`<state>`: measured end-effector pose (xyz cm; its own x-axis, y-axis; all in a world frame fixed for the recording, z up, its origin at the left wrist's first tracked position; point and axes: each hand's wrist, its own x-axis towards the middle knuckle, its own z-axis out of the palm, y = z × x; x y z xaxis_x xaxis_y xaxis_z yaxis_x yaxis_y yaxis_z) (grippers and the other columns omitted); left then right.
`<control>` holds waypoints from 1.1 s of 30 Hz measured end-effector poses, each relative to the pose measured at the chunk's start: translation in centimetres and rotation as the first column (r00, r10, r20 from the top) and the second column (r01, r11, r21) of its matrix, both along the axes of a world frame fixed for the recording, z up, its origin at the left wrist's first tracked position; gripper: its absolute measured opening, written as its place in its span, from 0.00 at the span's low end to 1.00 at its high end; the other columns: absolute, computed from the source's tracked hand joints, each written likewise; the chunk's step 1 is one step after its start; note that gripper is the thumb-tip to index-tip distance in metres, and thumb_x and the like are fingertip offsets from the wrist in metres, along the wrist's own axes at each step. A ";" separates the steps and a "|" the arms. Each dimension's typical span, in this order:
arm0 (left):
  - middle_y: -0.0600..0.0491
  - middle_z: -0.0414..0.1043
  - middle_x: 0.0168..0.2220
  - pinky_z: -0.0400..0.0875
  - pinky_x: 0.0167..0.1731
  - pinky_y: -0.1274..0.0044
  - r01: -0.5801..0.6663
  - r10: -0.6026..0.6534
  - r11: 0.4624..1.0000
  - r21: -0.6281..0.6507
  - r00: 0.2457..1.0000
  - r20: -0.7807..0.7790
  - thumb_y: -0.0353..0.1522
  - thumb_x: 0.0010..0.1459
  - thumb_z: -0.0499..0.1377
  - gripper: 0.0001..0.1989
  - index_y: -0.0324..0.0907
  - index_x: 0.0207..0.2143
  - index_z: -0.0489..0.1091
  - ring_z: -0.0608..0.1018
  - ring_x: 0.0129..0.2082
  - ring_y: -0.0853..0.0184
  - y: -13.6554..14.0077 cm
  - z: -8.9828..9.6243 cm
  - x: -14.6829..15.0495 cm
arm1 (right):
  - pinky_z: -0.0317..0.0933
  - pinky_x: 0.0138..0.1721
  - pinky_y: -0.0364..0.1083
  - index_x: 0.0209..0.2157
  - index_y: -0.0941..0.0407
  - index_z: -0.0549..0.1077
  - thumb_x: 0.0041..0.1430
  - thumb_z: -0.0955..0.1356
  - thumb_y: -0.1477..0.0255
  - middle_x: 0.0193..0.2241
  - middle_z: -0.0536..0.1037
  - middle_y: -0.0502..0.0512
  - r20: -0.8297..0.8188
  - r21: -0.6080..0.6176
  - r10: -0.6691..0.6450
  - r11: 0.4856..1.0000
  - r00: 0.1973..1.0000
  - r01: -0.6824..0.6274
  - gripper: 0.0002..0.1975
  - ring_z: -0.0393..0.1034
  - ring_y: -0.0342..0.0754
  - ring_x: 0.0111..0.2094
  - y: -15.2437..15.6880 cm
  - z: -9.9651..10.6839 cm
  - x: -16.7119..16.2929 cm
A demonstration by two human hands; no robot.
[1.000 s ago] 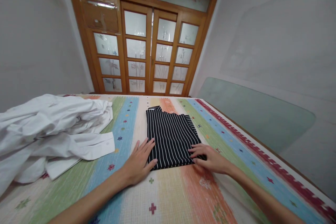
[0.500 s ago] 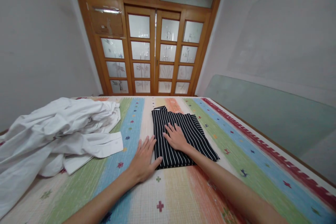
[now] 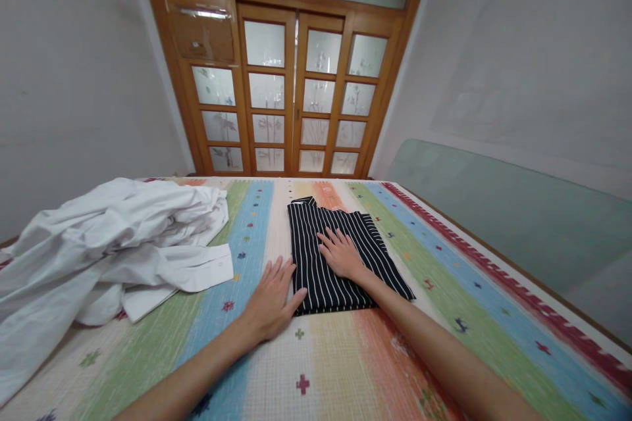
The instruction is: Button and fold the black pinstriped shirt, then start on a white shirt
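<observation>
A black shirt with white stripes (image 3: 316, 276) lies folded into a flat, roughly square shape, its collar at the far left corner. My right hand (image 3: 343, 255) rests flat on top of it with the fingers spread. At the shirt's near left corner is my left hand (image 3: 272, 299), palm down and open, its thumb reaching over the edge and its fingers along the left side. Neither hand grips the cloth. To the left lies a crumpled white shirt (image 3: 133, 230), one cuff pointing toward my left hand.
Everything lies on a bed or table with a colourful striped cover (image 3: 340, 362). A pale green headboard-like panel (image 3: 494, 204) runs along the right wall. Beyond the far edge stand wooden doors with glass panes (image 3: 296, 92).
My right hand has slid slightly to the right across the striped shirt. My left hand stays at the near left corner. The camera view has shifted a little.
</observation>
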<state>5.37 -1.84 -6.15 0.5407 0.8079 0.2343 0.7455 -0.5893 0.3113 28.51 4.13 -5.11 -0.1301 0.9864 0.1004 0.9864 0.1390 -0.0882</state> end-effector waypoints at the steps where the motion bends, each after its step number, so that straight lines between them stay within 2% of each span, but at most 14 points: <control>1: 0.41 0.56 0.66 0.49 0.64 0.55 0.001 -0.001 1.000 0.007 1.000 0.012 0.49 0.66 0.43 0.31 0.37 0.62 0.57 0.54 0.67 0.52 0.0 0.0 0.0 | 0.39 0.64 0.60 0.66 0.48 0.56 0.69 0.52 0.59 0.68 0.50 0.53 -0.005 -0.001 -0.003 1.000 1.000 0.003 0.27 0.41 0.61 0.68 -0.1 0.1 0.0; 8: 0.41 0.63 0.62 0.56 0.62 0.55 -0.014 0.005 0.997 0.080 0.994 0.111 0.44 0.66 0.47 0.27 0.38 0.61 0.57 0.61 0.64 0.53 0.2 -0.6 0.0 | 0.34 0.64 0.64 0.65 0.56 0.58 0.69 0.53 0.64 0.68 0.51 0.59 -0.109 -0.046 -0.059 0.997 0.992 0.054 0.27 0.38 0.64 0.68 -0.2 0.6 -1.6; 12: 0.42 0.70 0.54 0.63 0.57 0.57 -0.045 0.013 0.990 0.135 0.973 0.229 0.40 0.64 0.50 0.21 0.39 0.55 0.62 0.68 0.58 0.54 0.1 -0.1 0.2 | 0.34 0.64 0.63 0.67 0.58 0.53 0.68 0.54 0.56 0.69 0.48 0.61 -0.237 -0.091 -0.040 0.996 0.971 0.019 0.32 0.37 0.64 0.68 -0.4 0.9 -4.5; 14: 0.44 0.73 0.46 0.68 0.50 0.61 -0.061 0.019 0.989 0.135 0.956 0.293 0.37 0.64 0.51 0.15 0.40 0.48 0.66 0.73 0.50 0.56 0.0 0.5 0.2 | 0.34 0.64 0.64 0.68 0.57 0.50 0.66 0.57 0.53 0.69 0.44 0.62 -0.238 -0.072 0.024 0.997 0.971 -0.043 0.35 0.34 0.65 0.69 -0.7 0.9 -6.1; 17: 0.49 0.72 0.35 0.70 0.41 0.65 -0.084 0.034 0.988 0.130 0.938 0.346 0.35 0.64 0.50 0.09 0.42 0.36 0.66 0.74 0.37 0.61 -0.3 1.4 0.3 | 0.31 0.64 0.67 0.66 0.54 0.55 0.67 0.57 0.58 0.70 0.42 0.60 -0.160 -0.029 0.204 0.977 0.966 -0.211 0.30 0.29 0.66 0.69 -1.3 0.6 -7.9; 20: 0.51 0.69 0.31 0.68 0.38 0.66 -0.099 0.040 0.984 0.147 0.932 0.360 0.34 0.64 0.50 0.09 0.43 0.31 0.64 0.72 0.34 0.61 -0.4 1.8 0.3 | 0.32 0.63 0.69 0.64 0.56 0.58 0.68 0.56 0.64 0.69 0.45 0.63 -0.094 -0.010 0.295 0.955 0.951 -0.297 0.26 0.30 0.67 0.69 -1.5 0.3 -8.7; 22: 0.51 0.69 0.32 0.68 0.38 0.67 -0.094 0.035 0.984 0.152 0.934 0.356 0.34 0.64 0.50 0.08 0.43 0.32 0.64 0.71 0.35 0.61 -0.4 1.8 0.3 | 0.34 0.62 0.69 0.65 0.57 0.57 0.67 0.57 0.65 0.69 0.46 0.65 -0.076 -0.005 0.294 0.955 0.953 -0.295 0.27 0.32 0.67 0.68 -1.4 0.2 -8.6; 26: 0.50 0.70 0.33 0.68 0.39 0.66 -0.094 0.034 0.981 0.169 0.945 0.326 0.35 0.64 0.50 0.08 0.42 0.34 0.65 0.72 0.36 0.60 -0.3 1.4 0.2 | 0.35 0.63 0.67 0.65 0.56 0.57 0.66 0.57 0.67 0.69 0.48 0.60 -0.069 0.000 0.295 0.955 0.953 -0.296 0.27 0.33 0.63 0.69 -1.1 0.3 -7.5; 30: 0.48 0.71 0.35 0.68 0.40 0.65 -0.074 0.028 0.984 0.161 0.962 0.273 0.36 0.64 0.49 0.09 0.42 0.35 0.66 0.72 0.38 0.59 -0.3 1.2 0.3 | 0.34 0.63 0.67 0.64 0.52 0.59 0.66 0.55 0.68 0.68 0.50 0.55 -0.085 0.000 0.278 0.960 0.957 -0.279 0.26 0.35 0.60 0.69 -0.8 0.3 -5.5; 33: 0.47 0.72 0.37 0.68 0.42 0.64 -0.060 0.022 0.987 0.152 0.970 0.243 0.37 0.64 0.49 0.10 0.42 0.36 0.66 0.72 0.40 0.58 -0.3 1.2 0.3 | 0.33 0.64 0.68 0.66 0.52 0.55 0.65 0.55 0.67 0.68 0.50 0.53 -0.098 -0.014 0.244 0.969 0.965 -0.246 0.28 0.34 0.59 0.69 -0.2 0.2 -3.4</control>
<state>5.67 -2.11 -4.95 0.4205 0.7709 0.4784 0.6850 -0.6155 0.3898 25.16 3.89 -4.88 -0.3590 0.9280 0.0992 0.9095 0.3717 -0.1859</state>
